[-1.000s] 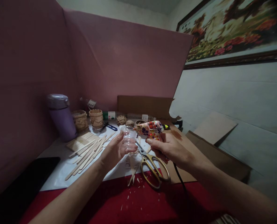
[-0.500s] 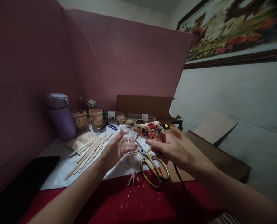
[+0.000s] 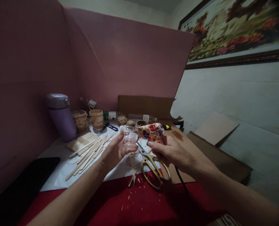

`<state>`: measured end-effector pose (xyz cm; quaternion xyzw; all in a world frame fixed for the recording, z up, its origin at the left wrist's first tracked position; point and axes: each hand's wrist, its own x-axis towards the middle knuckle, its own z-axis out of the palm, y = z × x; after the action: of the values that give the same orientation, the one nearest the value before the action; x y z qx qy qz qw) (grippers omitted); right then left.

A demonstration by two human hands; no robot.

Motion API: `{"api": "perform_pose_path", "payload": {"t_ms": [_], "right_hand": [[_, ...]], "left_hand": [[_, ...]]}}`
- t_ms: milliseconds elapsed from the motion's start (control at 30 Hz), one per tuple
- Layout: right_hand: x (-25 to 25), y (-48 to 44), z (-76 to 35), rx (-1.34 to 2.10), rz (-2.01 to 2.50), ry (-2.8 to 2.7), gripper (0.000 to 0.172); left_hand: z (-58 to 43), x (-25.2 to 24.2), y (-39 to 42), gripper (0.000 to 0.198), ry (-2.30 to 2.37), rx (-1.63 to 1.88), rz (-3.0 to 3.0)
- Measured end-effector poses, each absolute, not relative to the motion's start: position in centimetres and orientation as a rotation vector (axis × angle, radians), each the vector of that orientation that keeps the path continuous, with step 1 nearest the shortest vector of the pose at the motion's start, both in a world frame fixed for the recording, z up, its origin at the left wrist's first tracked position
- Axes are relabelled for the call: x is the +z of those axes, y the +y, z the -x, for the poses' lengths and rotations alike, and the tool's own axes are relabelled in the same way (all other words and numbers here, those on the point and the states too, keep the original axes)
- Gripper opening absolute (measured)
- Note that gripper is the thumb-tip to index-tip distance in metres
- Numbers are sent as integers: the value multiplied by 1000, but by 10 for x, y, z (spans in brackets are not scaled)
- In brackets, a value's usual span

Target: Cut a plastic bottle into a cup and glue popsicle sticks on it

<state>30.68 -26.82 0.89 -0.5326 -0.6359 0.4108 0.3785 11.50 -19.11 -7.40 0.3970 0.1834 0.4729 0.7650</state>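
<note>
My left hand (image 3: pixel 117 145) is closed around a clear, ribbed plastic bottle piece (image 3: pixel 129 138), thumb on its near upper side and fingers beneath. In my right hand (image 3: pixel 169 149) is a flower-patterned hot glue gun (image 3: pixel 151 130), its tip pointing left at the bottle piece's right edge. Whether the tip touches the plastic I cannot tell. A black cord (image 3: pixel 180 179) hangs from below my right hand. Under the hands lie gold-handled scissors (image 3: pixel 151 171), their blades partly hidden. Wooden craft sticks (image 3: pixel 90 153) are spread to the left of my left hand.
A purple bottle (image 3: pixel 61 121) stands at the left beside two decorated wooden cups (image 3: pixel 97 119). Behind are a blue cutter (image 3: pixel 112 127), twine balls (image 3: pixel 122 120) and lying plastic bottles (image 3: pixel 139 117). Wood scraps (image 3: pixel 134 179) litter the red cloth (image 3: pixel 102 204). Cardboard (image 3: pixel 184 171) lies at right.
Almost nothing differs. Both hands keep the bottle piece and the glue gun in nearly the same place.
</note>
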Motion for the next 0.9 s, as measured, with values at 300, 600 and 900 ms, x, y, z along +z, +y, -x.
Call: {"api": "perform_pose_path", "payload": {"t_ms": [300, 600, 900], "right_hand": [[6, -267, -308, 1149, 1275, -1612, 31], [5, -267, -307, 1161, 1300, -1616, 26], [0, -267, -309, 1149, 1312, -1628, 22]], "left_hand": [[-116, -70, -193, 44, 416, 1056, -849], [-115, -72, -192, 40, 402, 1044, -843], [-116, -70, -193, 45, 405, 1053, -845]]}}
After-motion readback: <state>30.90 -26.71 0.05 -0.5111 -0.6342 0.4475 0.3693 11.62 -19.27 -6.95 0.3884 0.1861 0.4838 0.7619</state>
